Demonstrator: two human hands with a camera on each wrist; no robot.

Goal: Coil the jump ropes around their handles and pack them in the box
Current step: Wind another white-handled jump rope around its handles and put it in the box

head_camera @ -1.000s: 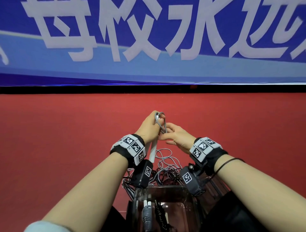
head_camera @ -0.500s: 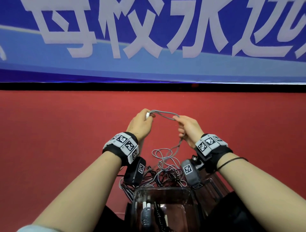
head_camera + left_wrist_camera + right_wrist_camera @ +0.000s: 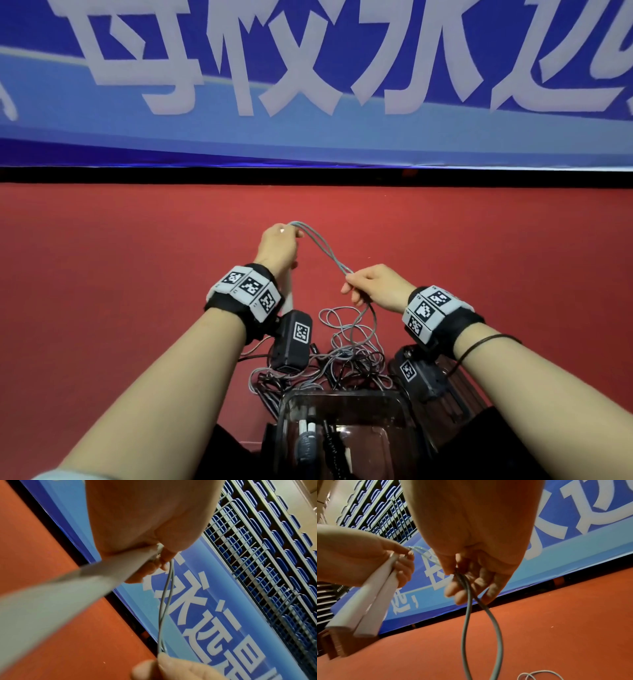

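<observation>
My left hand (image 3: 279, 240) grips two white jump-rope handles (image 3: 368, 601) side by side, raised above the red floor. A doubled grey rope (image 3: 325, 253) runs from the handle tops down to my right hand (image 3: 363, 287), which pinches both strands between thumb and fingers (image 3: 453, 589). Below the right hand the grey rope (image 3: 467, 628) hangs in a loop and joins a loose tangle (image 3: 349, 335) on the floor. In the left wrist view one handle (image 3: 68, 588) crosses the frame and the rope (image 3: 164, 601) leads to my right fingers (image 3: 171, 666). A clear plastic box (image 3: 342, 401) sits near me, holding coiled ropes (image 3: 308, 445).
More grey and black ropes (image 3: 301, 373) lie piled on the red floor (image 3: 120, 291) just beyond the box. A blue banner (image 3: 308, 85) with white characters stands at the far edge of the floor. Blue seats behind a wire fence (image 3: 257, 547) show in the left wrist view.
My hands have drawn apart: the right hand slid down and to the right along the doubled rope, stretching it out from the handles. The left hand rose slightly.
</observation>
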